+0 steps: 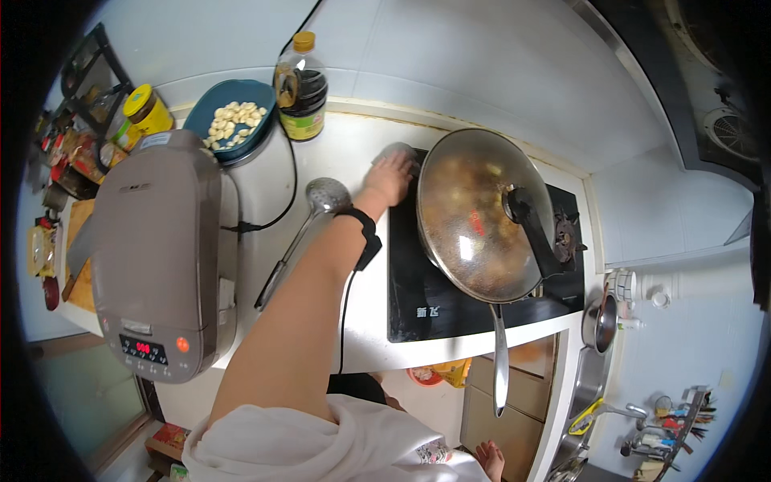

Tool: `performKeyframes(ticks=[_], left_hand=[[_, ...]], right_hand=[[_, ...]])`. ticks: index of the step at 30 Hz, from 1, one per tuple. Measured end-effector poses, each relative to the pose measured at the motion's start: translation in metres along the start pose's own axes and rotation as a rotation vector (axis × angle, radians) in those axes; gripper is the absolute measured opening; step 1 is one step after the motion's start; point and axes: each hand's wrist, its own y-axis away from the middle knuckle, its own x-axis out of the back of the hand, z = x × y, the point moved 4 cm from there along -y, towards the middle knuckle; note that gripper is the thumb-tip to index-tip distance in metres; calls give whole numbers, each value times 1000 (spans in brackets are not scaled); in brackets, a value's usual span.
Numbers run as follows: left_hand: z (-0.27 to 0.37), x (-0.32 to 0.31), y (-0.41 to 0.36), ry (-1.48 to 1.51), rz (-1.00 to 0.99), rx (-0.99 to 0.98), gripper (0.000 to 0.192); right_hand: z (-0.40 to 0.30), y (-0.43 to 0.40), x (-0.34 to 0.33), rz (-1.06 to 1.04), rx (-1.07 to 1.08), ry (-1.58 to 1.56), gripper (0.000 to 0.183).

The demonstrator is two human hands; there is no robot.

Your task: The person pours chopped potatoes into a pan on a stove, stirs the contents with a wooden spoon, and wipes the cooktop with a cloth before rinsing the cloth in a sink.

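My left hand [390, 178] reaches to the back left corner of the black gas stove [415, 289]. Under its fingers is a blurred grey item [397, 150], seemingly a cloth, resting at the counter and stove edge. To the right of this hand a frying pan [499, 367] stands on the stove, its metal handle pointing at me. A steamed-up glass lid [464, 199] with a black handle covers it, and brownish food shows through dimly. Down at my side hangs my right hand [491, 461], partly visible, its fingers loosely spread and nothing seen in it.
A skimmer [328, 196] lies beside my left forearm. Further left is a rice cooker [156, 241] with a lit display and a cord. Behind stand a blue basket [202, 99] of peeled garlic cloves and a sauce bottle [303, 84]. A range hood [692, 120] overhangs the right.
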Motion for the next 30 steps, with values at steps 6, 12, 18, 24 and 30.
performKeyframes(ticks=[6, 12, 18, 24, 30], left_hand=[[-20, 4, -17, 98, -6, -31, 46], [19, -11, 44, -65, 95, -331, 37], [77, -19, 179, 120, 58, -249, 43], [150, -12, 293, 191, -94, -293, 40], [164, -25, 279, 275, 10, -62, 41]], right_hand=[[-28, 35, -36, -150, 335, 925, 39], [-20, -38, -22, -192, -27, -106, 12], [-61, -92, -54, -284, -3, 17, 18], [-100, -108, -94, -392, 100, 171, 28], [-83, -120, -73, -334, 125, 269, 35]])
